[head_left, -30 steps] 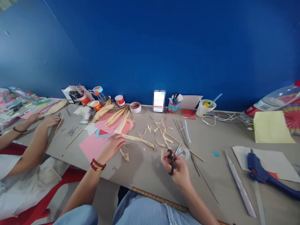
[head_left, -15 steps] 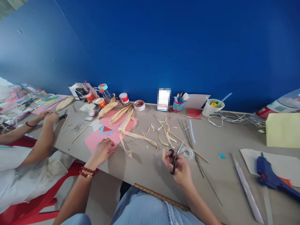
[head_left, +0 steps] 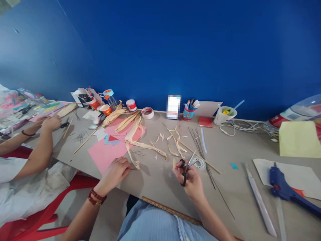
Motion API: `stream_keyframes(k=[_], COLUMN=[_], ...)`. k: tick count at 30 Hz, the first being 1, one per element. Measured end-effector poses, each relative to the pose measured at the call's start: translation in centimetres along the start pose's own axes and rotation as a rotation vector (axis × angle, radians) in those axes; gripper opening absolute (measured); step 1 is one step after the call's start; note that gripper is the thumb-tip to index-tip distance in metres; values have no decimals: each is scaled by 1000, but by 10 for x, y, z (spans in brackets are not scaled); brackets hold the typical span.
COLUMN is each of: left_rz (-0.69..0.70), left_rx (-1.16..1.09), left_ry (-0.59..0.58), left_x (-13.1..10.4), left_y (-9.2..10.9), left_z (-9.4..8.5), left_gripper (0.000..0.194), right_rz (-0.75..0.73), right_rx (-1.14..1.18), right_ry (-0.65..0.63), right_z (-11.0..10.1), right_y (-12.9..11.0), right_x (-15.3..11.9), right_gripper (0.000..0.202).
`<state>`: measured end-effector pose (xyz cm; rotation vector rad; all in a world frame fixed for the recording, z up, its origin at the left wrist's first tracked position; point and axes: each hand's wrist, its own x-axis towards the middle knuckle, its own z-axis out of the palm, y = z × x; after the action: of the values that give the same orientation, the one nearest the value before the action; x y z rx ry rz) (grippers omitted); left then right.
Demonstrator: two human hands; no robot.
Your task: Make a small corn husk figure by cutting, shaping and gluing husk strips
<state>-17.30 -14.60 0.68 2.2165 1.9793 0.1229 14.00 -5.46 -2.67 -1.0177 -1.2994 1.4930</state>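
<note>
My right hand (head_left: 192, 179) has black-handled scissors (head_left: 187, 169) hung on its fingers, their blades pointing up and right. Between its thumb and fingertip it pinches a small pale piece of corn husk (head_left: 174, 163). My left hand (head_left: 116, 174) rests low over the table's near side, its fingers closed; a short dark wire (head_left: 132, 169) seems to stick out from the fingertips. Just beyond lie more short wires (head_left: 139, 152) and long strips of dried corn husk (head_left: 147, 146). Small husk scraps (head_left: 162, 136) are scattered between the two hands.
Pink paper (head_left: 100, 152) lies at left. Long wires (head_left: 200, 144), a wooden stick (head_left: 195, 153) and a white tape ring (head_left: 200, 163) lie near my right hand. Farther right are a utility knife (head_left: 260, 201) and blue glue gun (head_left: 283, 187). A co-worker's hands (head_left: 47, 122) are at left.
My left hand has moved right and slightly toward me, off the pink paper, with a wire now showing at its fingertips. The right hand keeps its hold, and the view has shifted slightly.
</note>
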Motion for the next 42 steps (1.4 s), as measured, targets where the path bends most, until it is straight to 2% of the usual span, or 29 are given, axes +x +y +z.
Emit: stream_keyframes(k=[5,8,11,13,15,18,22,25,27,30,34,37,42], left_rz=[120,156,102,51,60,148,221,237,218,165,109,105,138], left_rx=[66,40,-10,-9,12,23,-40,-55,-45,-3,115,200,238], left_ry=[84,192,362,418,384,283,197,112,102,89,16,-84,-160], left_x=[24,33,34,34,35,35,29,24,25,35,58,73,87], left_y=[19,22,17,11,6,-2,-10,-15,-15,-11,-1,5,13], left_z=[9,17,22,21,15,2,-15,-23,-24,-21,-19,-21,-23], left_gripper=[22,23,17,16,16,15,22,31,31,25,42,45,27], right_rz=[-16,-26,-36,-38,-37,-36,-37,-38,-34,-40,-48,-39,-37], right_rx=[-8,-9,-6,-4,-3,-3,-1,-3,-11,-22,-33,-39,-42], right_ry=[2,28,44,35,22,14,25,31,18,-2,1,17,40], right_z=[1,0,-1,-2,-1,0,1,1,2,4,4,2,1], right_y=[-1,-2,0,2,4,5,2,-1,-2,-2,-2,-2,-2], right_x=[0,0,1,1,2,2,2,2,2,1,2,3,4], right_gripper=[23,24,22,21,22,22,23,24,25,24,25,26,25])
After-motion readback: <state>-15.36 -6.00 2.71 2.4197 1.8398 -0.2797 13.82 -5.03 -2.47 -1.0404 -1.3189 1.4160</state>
